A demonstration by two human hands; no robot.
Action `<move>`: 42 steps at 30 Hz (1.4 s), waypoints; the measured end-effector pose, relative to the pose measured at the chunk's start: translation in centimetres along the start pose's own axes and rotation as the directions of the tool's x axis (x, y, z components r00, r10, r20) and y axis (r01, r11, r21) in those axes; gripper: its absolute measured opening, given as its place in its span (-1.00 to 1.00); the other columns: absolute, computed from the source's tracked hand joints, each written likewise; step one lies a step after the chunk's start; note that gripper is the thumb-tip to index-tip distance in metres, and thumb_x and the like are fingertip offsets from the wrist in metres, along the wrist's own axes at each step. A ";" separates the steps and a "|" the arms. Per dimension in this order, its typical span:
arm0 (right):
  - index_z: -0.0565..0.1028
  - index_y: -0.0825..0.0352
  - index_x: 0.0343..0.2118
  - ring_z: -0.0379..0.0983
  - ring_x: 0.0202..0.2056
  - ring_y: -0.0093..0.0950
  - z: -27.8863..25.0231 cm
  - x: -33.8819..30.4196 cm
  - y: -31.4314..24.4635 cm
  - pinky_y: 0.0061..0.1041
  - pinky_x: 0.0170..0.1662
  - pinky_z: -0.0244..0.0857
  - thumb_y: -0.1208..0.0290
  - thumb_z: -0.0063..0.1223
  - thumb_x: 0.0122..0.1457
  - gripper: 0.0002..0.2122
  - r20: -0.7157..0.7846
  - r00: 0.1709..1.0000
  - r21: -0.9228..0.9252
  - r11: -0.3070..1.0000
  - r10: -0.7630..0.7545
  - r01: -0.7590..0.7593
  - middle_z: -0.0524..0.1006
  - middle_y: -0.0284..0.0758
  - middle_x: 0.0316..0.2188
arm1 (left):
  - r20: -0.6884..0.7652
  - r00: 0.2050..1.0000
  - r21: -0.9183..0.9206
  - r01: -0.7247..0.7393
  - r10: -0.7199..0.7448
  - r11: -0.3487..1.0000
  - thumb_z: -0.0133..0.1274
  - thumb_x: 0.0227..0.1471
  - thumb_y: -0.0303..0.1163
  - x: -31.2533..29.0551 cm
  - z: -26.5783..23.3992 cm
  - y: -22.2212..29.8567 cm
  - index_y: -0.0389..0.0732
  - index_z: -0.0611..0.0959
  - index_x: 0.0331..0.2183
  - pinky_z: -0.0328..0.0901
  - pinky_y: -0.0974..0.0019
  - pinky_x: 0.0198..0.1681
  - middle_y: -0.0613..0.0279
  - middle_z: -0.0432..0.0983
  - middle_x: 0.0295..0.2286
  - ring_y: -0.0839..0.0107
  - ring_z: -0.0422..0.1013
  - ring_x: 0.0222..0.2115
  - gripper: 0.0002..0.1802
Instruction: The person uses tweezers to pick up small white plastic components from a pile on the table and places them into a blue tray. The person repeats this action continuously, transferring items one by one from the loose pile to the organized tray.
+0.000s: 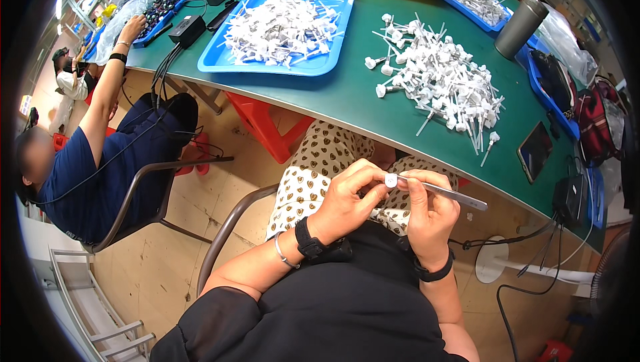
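Worktop (353, 99): bearing loose white stemmed pieces (445, 74).
Left hand (347, 199): pinching one small white piece (391, 180).
Right hand (431, 219): gripping slim metal tool (461, 197).

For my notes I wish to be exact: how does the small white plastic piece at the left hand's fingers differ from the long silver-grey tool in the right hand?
The small white plastic piece is short and compact; the silver-grey tool is long and narrow. The piece is bright white, the tool darker. The piece is at the left hand; the tool extends out of the right hand. Both are hand-held.
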State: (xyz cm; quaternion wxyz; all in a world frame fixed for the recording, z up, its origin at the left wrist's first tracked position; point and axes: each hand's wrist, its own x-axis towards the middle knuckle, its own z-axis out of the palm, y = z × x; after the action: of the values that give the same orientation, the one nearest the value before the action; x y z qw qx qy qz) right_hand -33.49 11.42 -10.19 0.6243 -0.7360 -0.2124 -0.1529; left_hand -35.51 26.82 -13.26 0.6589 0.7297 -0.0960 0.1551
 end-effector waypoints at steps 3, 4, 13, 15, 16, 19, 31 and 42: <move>0.52 0.48 -0.26 0.60 -0.38 -0.49 0.1 0.0 0.0 -0.57 -0.33 0.45 0.59 0.11 0.28 -0.94 -0.003 1.000 0.025 1.000 0.008 -0.008 0.62 -0.22 -0.33 | 0.016 1.000 0.019 0.003 -0.003 1.000 0.13 0.06 -0.68 0.0 -0.1 0.0 -0.33 0.65 -0.28 0.41 0.45 -0.44 0.20 0.50 -0.36 0.47 0.53 -0.45 -0.86; 0.52 0.48 -0.26 0.60 -0.38 -0.49 0.0 0.0 0.0 -0.57 -0.33 0.45 0.59 0.10 0.28 -0.94 0.002 1.000 0.019 1.000 0.006 -0.006 0.62 -0.22 -0.33 | 0.032 0.999 0.036 0.003 -0.004 0.999 0.14 0.08 -0.68 0.0 -0.3 -0.1 -0.33 0.65 -0.27 0.44 0.46 -0.42 0.18 0.51 -0.34 0.46 0.55 -0.43 -0.87; 0.51 0.47 -0.23 0.62 -0.38 -0.49 -0.2 0.1 -0.2 -0.58 -0.32 0.46 0.59 0.10 0.28 -0.93 0.026 0.999 0.020 0.999 0.046 -0.047 0.62 -0.24 -0.37 | 0.050 0.999 0.063 -0.004 0.001 0.998 0.16 0.10 -0.66 -0.2 -0.4 -0.5 -0.33 0.67 -0.26 0.47 0.46 -0.40 0.17 0.52 -0.32 0.46 0.57 -0.41 -0.88; 0.51 0.47 -0.23 0.63 -0.37 -0.49 -0.2 0.1 -0.3 -0.58 -0.32 0.46 0.59 0.10 0.28 -0.93 0.023 0.998 0.028 0.998 0.063 -0.063 0.63 -0.24 -0.39 | 0.050 0.999 0.057 -0.005 0.002 0.998 0.16 0.10 -0.65 -0.2 -0.4 -0.6 -0.33 0.67 -0.26 0.46 0.46 -0.40 0.18 0.52 -0.32 0.46 0.57 -0.41 -0.88; 0.51 0.47 -0.24 0.63 -0.37 -0.49 -0.2 0.1 -0.3 -0.58 -0.32 0.46 0.58 0.10 0.29 -0.93 0.020 0.998 0.032 0.997 0.065 -0.066 0.63 -0.24 -0.39 | 0.048 0.999 0.054 -0.006 0.004 0.999 0.16 0.10 -0.65 -0.2 -0.4 -0.5 -0.34 0.67 -0.26 0.46 0.46 -0.40 0.18 0.52 -0.33 0.46 0.57 -0.41 -0.89; 0.52 0.47 -0.24 0.63 -0.37 -0.50 0.0 0.1 -0.3 -0.58 -0.32 0.46 0.58 0.10 0.29 -0.93 0.006 0.998 0.042 0.997 0.067 -0.067 0.63 -0.25 -0.39 | 0.050 0.999 0.058 -0.009 0.006 0.998 0.16 0.11 -0.65 -0.1 -0.4 -0.4 -0.34 0.67 -0.27 0.46 0.46 -0.41 0.18 0.52 -0.33 0.46 0.57 -0.41 -0.90; 0.54 0.46 -0.26 0.60 -0.42 -0.51 0.0 0.0 0.0 -0.58 -0.36 0.43 0.58 0.11 0.28 -0.94 -0.005 0.998 0.022 0.998 0.064 -0.063 0.62 -0.27 -0.42 | 0.053 0.999 0.045 -0.007 0.004 0.999 0.15 0.10 -0.66 -0.3 -0.4 -0.5 -0.36 0.66 -0.27 0.48 0.46 -0.39 0.17 0.50 -0.32 0.46 0.56 -0.41 -0.90; 0.56 0.46 -0.29 0.55 -0.49 -0.49 -0.8 0.6 -0.5 -0.54 -0.40 0.39 0.59 0.12 0.24 -0.95 0.105 0.992 -0.101 0.993 0.069 -0.059 0.60 -0.27 -0.44 | 0.076 0.997 0.079 -0.028 0.022 0.996 0.17 0.11 -0.63 -0.4 -0.2 -0.9 -0.34 0.66 -0.25 0.48 0.44 -0.37 0.17 0.51 -0.34 0.44 0.57 -0.41 -0.88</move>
State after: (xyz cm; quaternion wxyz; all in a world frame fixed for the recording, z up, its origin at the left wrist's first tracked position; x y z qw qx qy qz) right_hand -33.22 10.73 -9.29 0.5796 -0.7795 -0.2144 -0.1029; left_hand -35.57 27.14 -14.22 0.6232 0.7596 -0.1232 0.1396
